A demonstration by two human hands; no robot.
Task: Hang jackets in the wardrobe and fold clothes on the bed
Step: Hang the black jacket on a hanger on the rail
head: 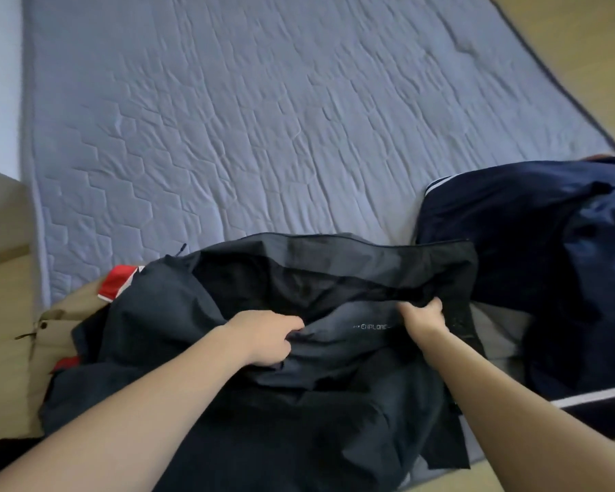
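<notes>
Pale blue quilted bedding [263, 118] covered the bed and filled most of the view. On its near edge lay a black jacket [263, 403], crumpled, with small light lettering on its grey inner part. Both hands were on this jacket. The left hand [267, 337] had its fingers curled into the fabric just left of the lettering, gripping a fold. The right hand [425, 316] pinched the dark fabric just right of the lettering. Right of the black jacket, touching it, lay a navy jacket [547, 261] with white stripes. Left of the black jacket, partly under it, were a beige garment [55, 335] and a red garment [119, 282].
</notes>
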